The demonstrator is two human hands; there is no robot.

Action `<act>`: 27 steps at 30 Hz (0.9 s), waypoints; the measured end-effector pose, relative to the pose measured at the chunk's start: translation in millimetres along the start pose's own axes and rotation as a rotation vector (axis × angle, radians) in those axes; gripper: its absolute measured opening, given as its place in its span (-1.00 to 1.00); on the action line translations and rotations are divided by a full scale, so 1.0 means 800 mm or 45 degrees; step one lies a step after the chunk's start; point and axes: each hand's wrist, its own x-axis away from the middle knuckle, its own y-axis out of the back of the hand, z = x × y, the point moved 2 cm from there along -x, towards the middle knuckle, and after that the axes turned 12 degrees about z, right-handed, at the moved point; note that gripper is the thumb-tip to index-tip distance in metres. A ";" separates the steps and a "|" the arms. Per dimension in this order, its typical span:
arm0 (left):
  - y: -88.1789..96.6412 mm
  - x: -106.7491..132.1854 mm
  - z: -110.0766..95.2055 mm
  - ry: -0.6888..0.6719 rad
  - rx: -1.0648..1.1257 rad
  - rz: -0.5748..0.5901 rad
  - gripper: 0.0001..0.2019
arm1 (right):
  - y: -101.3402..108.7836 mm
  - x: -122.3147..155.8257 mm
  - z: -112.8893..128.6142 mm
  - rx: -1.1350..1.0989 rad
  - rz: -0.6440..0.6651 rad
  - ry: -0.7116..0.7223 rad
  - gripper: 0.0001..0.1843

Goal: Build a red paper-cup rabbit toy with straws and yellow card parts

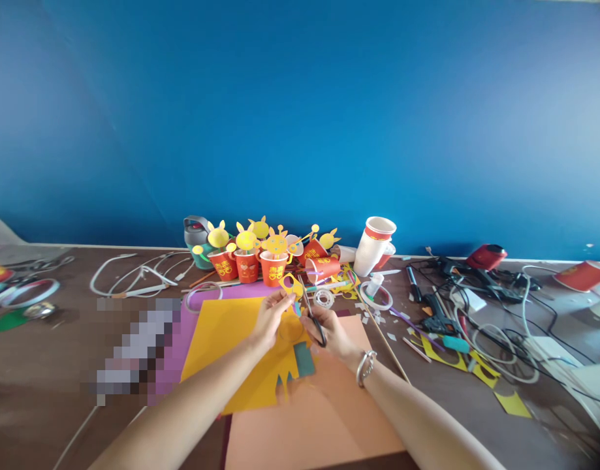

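Observation:
My left hand point(271, 318) pinches a small piece of yellow paper point(290, 284) with a rounded hole cut in it. In my right hand point(331, 329) is a pair of scissors point(319, 329) with dark handles, its blades pointing up and away beside the yellow piece. Whether the blades touch the paper I cannot tell. Below both hands lie a yellow-orange sheet point(226, 346) with cut edges and a peach sheet point(319, 424). A purple sheet point(175, 356) shows underneath at the left.
Red paper cups point(273, 269) with yellow paper animal figures stand along the blue wall. Right of them rises a stack of white cups point(371, 251). A glue gun point(439, 316), tangled cables point(500, 326) and yellow scraps point(512, 403) lie at the right. White cables point(143, 277) lie left.

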 end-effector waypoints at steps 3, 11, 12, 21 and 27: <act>0.001 -0.001 -0.001 -0.009 0.003 -0.013 -0.63 | -0.001 0.000 -0.001 -0.003 0.009 -0.024 -0.66; 0.007 -0.004 0.002 -0.039 0.002 -0.033 -0.66 | 0.000 -0.001 -0.005 0.019 0.015 -0.070 -0.65; 0.007 -0.004 0.002 -0.043 0.002 -0.033 -0.66 | 0.000 -0.001 -0.004 0.021 0.022 -0.079 -0.65; 0.008 -0.006 0.000 -0.078 0.005 -0.049 -0.67 | -0.002 0.000 0.002 0.020 0.024 -0.112 -0.63; 0.009 -0.005 -0.001 -0.089 -0.006 -0.073 -0.67 | -0.003 0.000 0.002 0.009 0.026 -0.107 -0.62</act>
